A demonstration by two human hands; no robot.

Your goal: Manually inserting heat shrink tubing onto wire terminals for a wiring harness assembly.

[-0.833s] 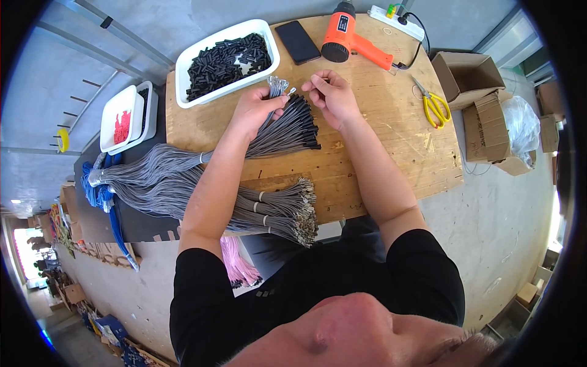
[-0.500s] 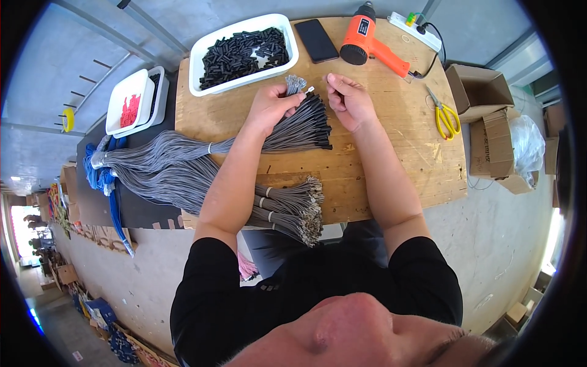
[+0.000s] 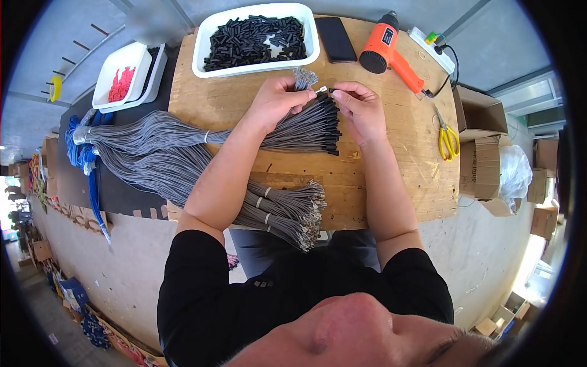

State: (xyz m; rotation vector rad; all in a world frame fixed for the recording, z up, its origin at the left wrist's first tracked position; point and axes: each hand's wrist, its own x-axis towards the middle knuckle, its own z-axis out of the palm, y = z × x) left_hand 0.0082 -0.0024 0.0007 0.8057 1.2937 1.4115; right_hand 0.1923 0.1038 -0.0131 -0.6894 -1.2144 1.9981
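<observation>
Over the table's middle, my left hand (image 3: 276, 104) is closed round a bundle of grey wires (image 3: 304, 77) with bare, pale tips. One wire with a small white end piece (image 3: 321, 90) sticks out from its thumb and fingertip. My right hand (image 3: 363, 113) pinches a short black sleeve (image 3: 332, 91), close beside that white end; whether they touch I cannot tell. Below both hands lie grey wires whose ends carry black sleeves (image 3: 331, 125). Closer to me rest tied grey bundles with uncovered metallic ends (image 3: 310, 211). All these wires run left to a gathered, wrapped end (image 3: 82, 136).
A white tub (image 3: 199, 66) of loose black sleeves (image 3: 244, 46) stands at the back. Beside it lie a phone (image 3: 335, 40), an orange heat gun (image 3: 382, 41) and a power strip (image 3: 431, 51). Yellow-handled scissors (image 3: 449, 142) lie right; a white tray (image 3: 99, 98) holds red pieces.
My right hand has come in toward the left, and a black sleeve now shows at its fingertips beside the white wire end. The whole view has shifted slightly.
</observation>
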